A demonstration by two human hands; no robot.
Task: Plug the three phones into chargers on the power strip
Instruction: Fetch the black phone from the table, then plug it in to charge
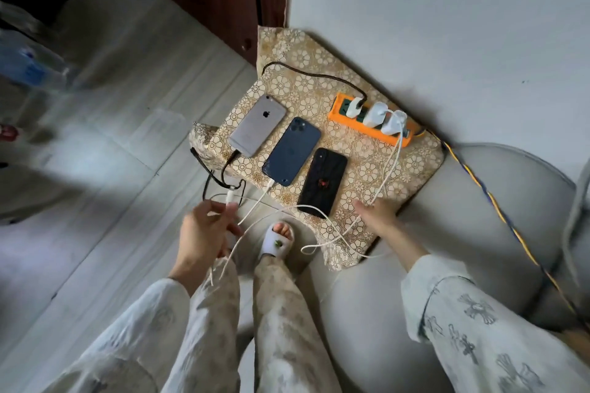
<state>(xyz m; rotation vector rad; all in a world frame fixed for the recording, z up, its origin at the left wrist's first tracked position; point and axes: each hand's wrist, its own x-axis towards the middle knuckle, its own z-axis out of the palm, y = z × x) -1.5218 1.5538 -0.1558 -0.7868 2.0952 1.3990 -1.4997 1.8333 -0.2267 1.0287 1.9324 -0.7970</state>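
Gold floral cloth (319, 86) on table | grey floor, white wall | left grip (204, 233) pinching white cable (242, 226) | right grip (380, 214) unclear

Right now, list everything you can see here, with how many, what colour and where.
silver phone: one, face down, left of the row on the cloth, black cable in its near end
dark blue phone: one, face down, middle, white cable in its near end
black phone: one, face down, right of the row
orange power strip: one, by the wall
white chargers: three, plugged into the strip
gold floral cloth: one, covering the stand
grey sofa: one, right
white slipper: one, on the foot below
left hand: fingers pinching a white cable end
right hand: resting on the cloth edge at a white cable
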